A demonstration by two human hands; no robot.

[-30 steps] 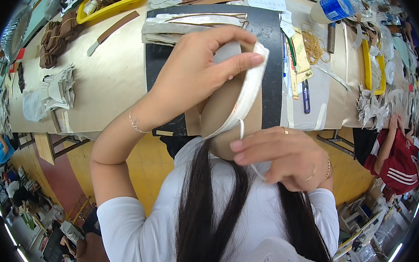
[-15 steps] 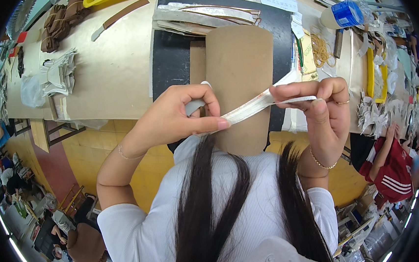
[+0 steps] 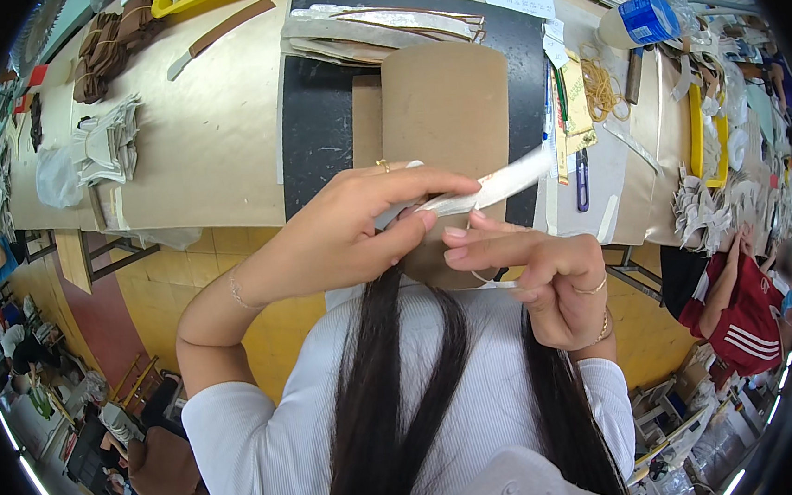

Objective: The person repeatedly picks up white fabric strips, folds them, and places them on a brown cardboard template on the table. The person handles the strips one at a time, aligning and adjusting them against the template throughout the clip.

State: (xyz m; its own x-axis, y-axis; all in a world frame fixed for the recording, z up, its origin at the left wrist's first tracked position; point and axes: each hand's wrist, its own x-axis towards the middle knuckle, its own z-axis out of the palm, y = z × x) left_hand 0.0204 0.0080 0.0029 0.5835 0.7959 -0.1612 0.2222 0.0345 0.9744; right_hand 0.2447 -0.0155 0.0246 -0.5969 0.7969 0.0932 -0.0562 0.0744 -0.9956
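Between the thumb and fingers of my left hand (image 3: pixel 370 217) a white strip (image 3: pixel 516 177) is held. Its free end sticks out to the right over a brown, rounded board (image 3: pixel 445 99). My right hand (image 3: pixel 552 282), lower and to the right, pinches a thin white tape (image 3: pixel 501 285) between thumb and fingers. That tape curves up toward the underside of the strip. Its fingertips are close below the strip; whether they touch it I cannot tell. The strip's other end is mostly hidden by my left hand.
A black mat (image 3: pixel 325 113) lies beneath the board, with a stack of pale strips (image 3: pixel 379 33) at its far end. Rubber bands (image 3: pixel 602 87), a purple-handled cutter (image 3: pixel 582 182) and a blue-labelled bottle (image 3: pixel 643 21) are at right. Bundled white pieces (image 3: pixel 108 140) lie left.
My right hand has moved down and left, below the strip, still pinching the thin tape. My left hand has shifted slightly along the strip, and the strip's right end now shows free.
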